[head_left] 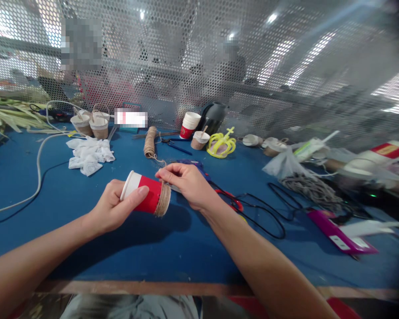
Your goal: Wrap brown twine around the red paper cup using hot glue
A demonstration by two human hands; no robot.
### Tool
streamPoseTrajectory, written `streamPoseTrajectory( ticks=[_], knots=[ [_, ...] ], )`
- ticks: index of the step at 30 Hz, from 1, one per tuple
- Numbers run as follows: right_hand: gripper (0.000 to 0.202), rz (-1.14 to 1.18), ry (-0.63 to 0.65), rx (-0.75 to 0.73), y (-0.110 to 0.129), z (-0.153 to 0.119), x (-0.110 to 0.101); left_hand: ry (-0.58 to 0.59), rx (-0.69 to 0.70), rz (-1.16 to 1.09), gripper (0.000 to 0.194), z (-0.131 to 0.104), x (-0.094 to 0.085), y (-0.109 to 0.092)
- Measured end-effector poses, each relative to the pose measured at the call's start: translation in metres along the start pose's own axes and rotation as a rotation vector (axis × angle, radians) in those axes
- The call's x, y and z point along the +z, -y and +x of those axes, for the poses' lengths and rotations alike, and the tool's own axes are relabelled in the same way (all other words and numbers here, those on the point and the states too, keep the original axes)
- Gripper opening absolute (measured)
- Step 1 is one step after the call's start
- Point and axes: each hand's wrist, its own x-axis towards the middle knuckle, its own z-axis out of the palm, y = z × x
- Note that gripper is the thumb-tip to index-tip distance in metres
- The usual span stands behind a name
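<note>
A red and white paper cup (pixel 149 193) lies tilted on its side in my left hand (pixel 115 206), with the fingers wrapped round it near the rim. Several turns of brown twine (pixel 163 200) circle the cup's base end. My right hand (pixel 182 179) pinches the twine's strand just above those turns. From there the strand runs back to a twine spool (pixel 149 142) on the table. Behind my right hand a blue tool (pixel 197 166), perhaps a glue gun, is partly hidden.
Twine-wrapped cups (pixel 99 127) and white gloves (pixel 90 153) lie at the left. Stacked paper cups (pixel 190 124), a yellow crown-shaped piece (pixel 221 145) and pliers (pixel 179 145) are at the back. Black cable (pixel 269 221), a purple power strip (pixel 339 232) and bagged items (pixel 287 164) occupy the right.
</note>
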Motion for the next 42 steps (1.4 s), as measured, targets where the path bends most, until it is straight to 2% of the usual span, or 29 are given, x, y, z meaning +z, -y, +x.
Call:
streamPoseTrajectory(
  ticks=[7, 12, 15, 19, 21, 23, 28, 33, 42],
  knots=[
    [0.022, 0.008, 0.018, 0.025, 0.0, -0.002, 0.001, -0.018, 0.064, 0.041, 0.045, -0.002, 0.0, 0.003],
    [0.024, 0.005, 0.044, 0.041, -0.002, -0.001, 0.003, -0.013, 0.02, -0.038, 0.044, -0.001, 0.002, 0.002],
    [0.027, -0.118, 0.035, 0.031, -0.008, 0.004, -0.001, -0.035, -0.158, -0.209, 0.045, 0.001, 0.006, 0.001],
    [0.035, -0.412, -0.135, -0.021, -0.01, 0.01, -0.009, -0.173, -0.445, -0.574, 0.034, 0.01, 0.01, -0.001],
    [0.033, -0.416, -0.165, -0.074, -0.005, 0.006, -0.01, -0.26, -0.565, -0.652, 0.033, 0.015, 0.01, -0.001],
    [0.027, -0.403, -0.122, -0.143, 0.002, -0.003, -0.006, -0.289, -0.632, -0.673, 0.035, 0.018, 0.009, -0.002],
    [0.013, -0.505, 0.02, -0.161, 0.012, -0.024, 0.01, -0.264, -0.597, -0.641, 0.037, 0.017, 0.009, 0.003],
    [0.009, -0.566, -0.049, -0.213, 0.007, -0.029, 0.014, -0.246, -0.524, -0.596, 0.038, 0.014, 0.013, 0.01],
    [0.006, -0.615, -0.13, -0.245, -0.002, -0.029, 0.016, -0.19, -0.429, -0.335, 0.041, 0.01, 0.012, 0.01]
  ],
)
